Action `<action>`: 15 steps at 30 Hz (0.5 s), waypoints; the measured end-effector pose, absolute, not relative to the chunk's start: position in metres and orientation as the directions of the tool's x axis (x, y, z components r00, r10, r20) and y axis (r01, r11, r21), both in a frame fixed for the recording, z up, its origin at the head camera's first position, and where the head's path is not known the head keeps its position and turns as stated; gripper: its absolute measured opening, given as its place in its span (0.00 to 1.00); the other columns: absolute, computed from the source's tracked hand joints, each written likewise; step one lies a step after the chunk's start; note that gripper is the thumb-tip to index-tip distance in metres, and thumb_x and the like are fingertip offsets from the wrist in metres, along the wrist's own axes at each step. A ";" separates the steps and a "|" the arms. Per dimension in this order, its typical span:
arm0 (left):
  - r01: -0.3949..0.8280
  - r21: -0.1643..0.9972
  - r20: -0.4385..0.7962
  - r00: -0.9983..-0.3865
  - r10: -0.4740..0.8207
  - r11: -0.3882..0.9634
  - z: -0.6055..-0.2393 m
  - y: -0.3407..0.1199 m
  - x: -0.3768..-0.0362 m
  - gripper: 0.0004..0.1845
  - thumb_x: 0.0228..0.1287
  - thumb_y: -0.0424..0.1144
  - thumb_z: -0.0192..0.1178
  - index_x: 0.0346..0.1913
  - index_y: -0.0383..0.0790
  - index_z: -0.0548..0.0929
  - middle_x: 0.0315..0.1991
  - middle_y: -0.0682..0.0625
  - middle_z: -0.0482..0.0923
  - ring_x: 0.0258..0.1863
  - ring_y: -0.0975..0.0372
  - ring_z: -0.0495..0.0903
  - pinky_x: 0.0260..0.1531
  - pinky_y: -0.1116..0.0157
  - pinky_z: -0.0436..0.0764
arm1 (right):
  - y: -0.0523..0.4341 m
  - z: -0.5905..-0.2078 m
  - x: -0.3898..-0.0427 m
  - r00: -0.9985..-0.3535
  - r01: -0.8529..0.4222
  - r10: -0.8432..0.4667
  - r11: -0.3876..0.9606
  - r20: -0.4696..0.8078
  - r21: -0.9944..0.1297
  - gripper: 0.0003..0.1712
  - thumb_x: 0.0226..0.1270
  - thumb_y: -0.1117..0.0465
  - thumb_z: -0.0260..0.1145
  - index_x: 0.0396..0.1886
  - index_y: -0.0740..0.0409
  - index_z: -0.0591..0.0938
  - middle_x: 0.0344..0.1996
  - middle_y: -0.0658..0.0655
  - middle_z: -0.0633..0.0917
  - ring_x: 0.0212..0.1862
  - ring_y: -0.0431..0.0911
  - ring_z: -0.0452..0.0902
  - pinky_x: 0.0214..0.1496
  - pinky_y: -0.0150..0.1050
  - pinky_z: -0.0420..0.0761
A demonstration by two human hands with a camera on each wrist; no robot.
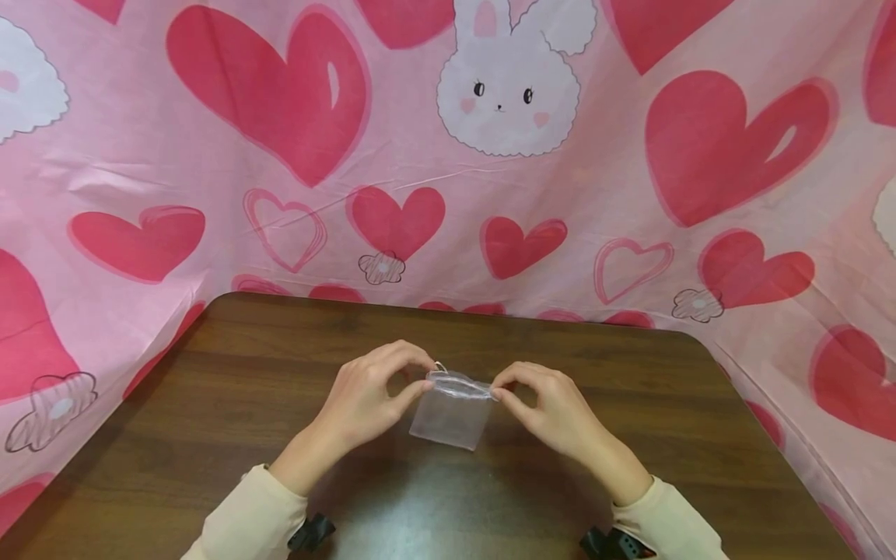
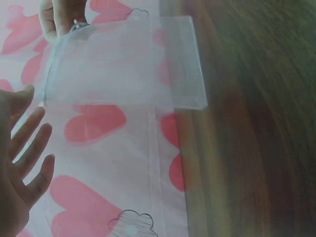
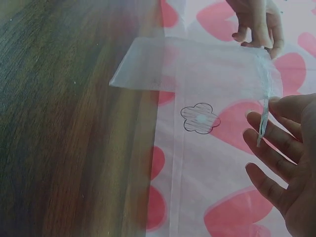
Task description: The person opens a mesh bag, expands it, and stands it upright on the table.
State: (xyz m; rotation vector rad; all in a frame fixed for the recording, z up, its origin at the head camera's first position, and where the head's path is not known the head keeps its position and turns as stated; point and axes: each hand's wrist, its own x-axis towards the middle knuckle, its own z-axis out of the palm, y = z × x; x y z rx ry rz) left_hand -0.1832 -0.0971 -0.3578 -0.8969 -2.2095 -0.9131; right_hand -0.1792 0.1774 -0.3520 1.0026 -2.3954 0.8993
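Note:
A sheer white drawstring pouch (image 1: 449, 420) hangs between both hands above the table, its gathered mouth uppermost. At the mouth's left corner, my left hand (image 1: 374, 389) pinches the pouch between thumb and fingertips. The opposite corner is pinched by my right hand (image 1: 549, 404). In the right wrist view, thin white drawstring ends (image 3: 263, 128) run down past the right hand's fingers, while its other fingers are spread. A small cord loop (image 1: 439, 366) stands up beside the left fingertips. Through the sheer pouch (image 2: 123, 64), the left wrist view shows the cloth and table edge behind.
The brown wooden table (image 1: 245, 373) has rounded far corners. A pink cloth (image 1: 420, 155) with hearts and a rabbit hangs behind it and along both sides. Dark straps (image 1: 311, 533) sit around the wrists by the light sleeves (image 1: 252, 517).

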 end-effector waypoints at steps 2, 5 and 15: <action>0.776 0.362 0.722 -0.583 0.371 0.516 -0.357 -0.096 -0.183 0.12 0.54 0.41 0.75 0.42 0.52 0.85 0.41 0.64 0.82 0.35 0.71 0.79 0.33 0.66 0.79 | 0.177 -0.352 -0.178 -0.673 -0.732 -0.483 0.539 0.560 -0.416 0.08 0.59 0.63 0.75 0.34 0.46 0.85 0.32 0.37 0.83 0.38 0.34 0.79 0.41 0.36 0.79; 0.793 0.348 0.727 -0.565 0.389 0.501 -0.356 -0.093 -0.183 0.11 0.55 0.41 0.75 0.40 0.52 0.86 0.41 0.64 0.82 0.36 0.70 0.79 0.33 0.67 0.78 | 0.175 -0.351 -0.177 -0.675 -0.732 -0.482 0.534 0.558 -0.424 0.08 0.59 0.63 0.75 0.35 0.46 0.85 0.33 0.37 0.83 0.38 0.34 0.79 0.42 0.39 0.80; 0.762 0.358 0.702 -0.601 0.383 0.540 -0.357 -0.091 -0.180 0.15 0.53 0.44 0.76 0.43 0.53 0.85 0.37 0.65 0.81 0.34 0.71 0.78 0.31 0.67 0.77 | 0.174 -0.349 -0.175 -0.683 -0.725 -0.469 0.533 0.560 -0.437 0.08 0.59 0.63 0.75 0.35 0.46 0.85 0.32 0.37 0.83 0.38 0.34 0.79 0.42 0.36 0.79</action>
